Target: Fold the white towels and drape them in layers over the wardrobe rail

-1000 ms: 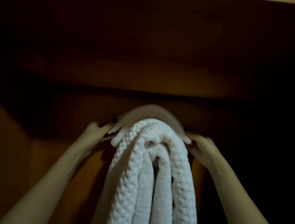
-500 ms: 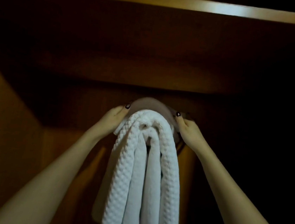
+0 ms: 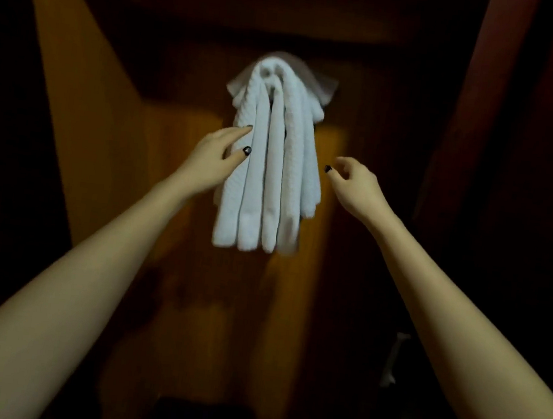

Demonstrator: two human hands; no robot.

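Note:
Several white towels [image 3: 273,160] hang folded in layers inside a dark wooden wardrobe, their ends dangling side by side. The rail itself is hidden under the top fold. My left hand [image 3: 217,159] lies against the left edge of the hanging towels with straight fingers, touching them and holding nothing. My right hand [image 3: 355,182] hovers just right of the towels, fingers loosely curled, a small gap between it and the cloth.
The wardrobe's back panel [image 3: 172,266] is lit orange-brown behind the towels. A slanted side panel [image 3: 76,83] stands at the left and a dark reddish panel [image 3: 514,167] at the right. A small pale object [image 3: 392,360] shows low on the right in the dark.
Both hands have let go of the towels' top fold and dropped to mid-height at their sides. The view has tilted down, so the upper shelf is out of sight.

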